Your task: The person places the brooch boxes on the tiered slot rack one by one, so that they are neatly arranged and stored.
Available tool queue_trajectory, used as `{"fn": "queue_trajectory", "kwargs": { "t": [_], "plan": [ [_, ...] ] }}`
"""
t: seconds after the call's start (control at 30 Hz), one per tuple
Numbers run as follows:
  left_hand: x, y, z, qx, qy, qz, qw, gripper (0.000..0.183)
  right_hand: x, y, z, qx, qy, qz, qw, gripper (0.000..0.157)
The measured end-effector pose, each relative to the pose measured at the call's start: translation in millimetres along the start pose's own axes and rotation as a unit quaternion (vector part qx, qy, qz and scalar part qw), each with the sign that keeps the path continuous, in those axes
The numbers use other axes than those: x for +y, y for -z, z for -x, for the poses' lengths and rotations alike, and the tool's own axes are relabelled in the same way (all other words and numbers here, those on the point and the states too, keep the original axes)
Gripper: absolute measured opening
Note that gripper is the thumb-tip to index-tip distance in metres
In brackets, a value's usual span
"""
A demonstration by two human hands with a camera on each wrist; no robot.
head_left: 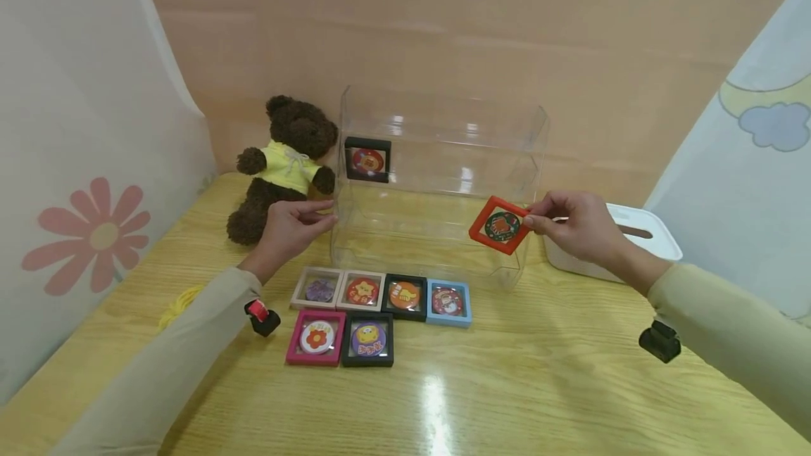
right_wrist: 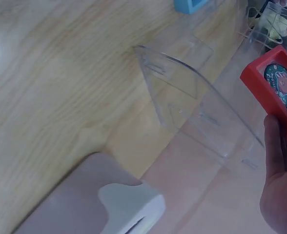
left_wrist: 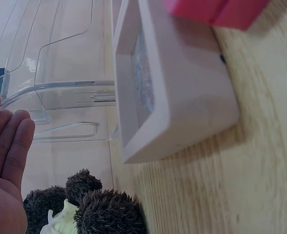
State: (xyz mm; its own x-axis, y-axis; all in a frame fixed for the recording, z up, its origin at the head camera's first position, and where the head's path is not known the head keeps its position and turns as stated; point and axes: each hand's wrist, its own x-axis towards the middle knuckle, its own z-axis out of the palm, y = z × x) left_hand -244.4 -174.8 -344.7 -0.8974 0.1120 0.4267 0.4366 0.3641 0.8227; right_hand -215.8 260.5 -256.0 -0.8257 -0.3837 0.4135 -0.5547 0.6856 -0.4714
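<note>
My right hand pinches a red display frame by its right corner. The frame is tilted and held up in front of the right part of a clear plastic rack. It contains a round, dark green badge with a red and pink figure. My left hand is at the rack's left side, its thumb and fingertips pinching the clear edge. The left wrist view shows the other fingers nearly straight beside that edge. A black frame with a red badge stands on the rack's upper left.
Several badge frames in beige, black, blue and pink lie in two rows before the rack. A brown teddy bear in yellow sits left of it. A white tissue box stands at right, and yellow cord lies at left.
</note>
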Motion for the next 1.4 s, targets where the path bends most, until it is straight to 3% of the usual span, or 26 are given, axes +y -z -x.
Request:
{"fn": "queue_trajectory", "kwargs": {
  "t": [0.4, 0.7, 0.97, 1.23, 1.4],
  "plan": [
    [-0.9, -0.8, 0.9, 0.000, -0.005, 0.008, 1.0000, 0.028, -35.9, -7.0, -54.3, 0.005, 0.030, 0.005, 1.000, 0.011],
    [-2.7, -0.8, 1.3, -0.004, 0.000, 0.007, 1.0000, 0.027, -52.7, -13.2, -88.5, 0.038, 0.036, 0.012, 0.999, 0.011],
    [-3.4, -0.2, 2.6, -0.003, -0.013, 0.007, 0.9999, 0.027, -63.7, -23.4, -105.1, 0.037, 0.034, 0.016, 0.999, 0.011],
    [-4.8, -1.1, 1.7, -0.002, -0.005, 0.009, 0.9999, 0.027, -69.6, -31.6, -118.8, 0.041, 0.007, 0.023, 0.999, 0.012],
    [5.5, -0.2, 3.1, -0.004, 0.001, 0.014, 0.9999, 0.024, -72.7, -38.5, -124.9, 0.036, -0.006, 0.011, 0.999, 0.012]
  ]
}}
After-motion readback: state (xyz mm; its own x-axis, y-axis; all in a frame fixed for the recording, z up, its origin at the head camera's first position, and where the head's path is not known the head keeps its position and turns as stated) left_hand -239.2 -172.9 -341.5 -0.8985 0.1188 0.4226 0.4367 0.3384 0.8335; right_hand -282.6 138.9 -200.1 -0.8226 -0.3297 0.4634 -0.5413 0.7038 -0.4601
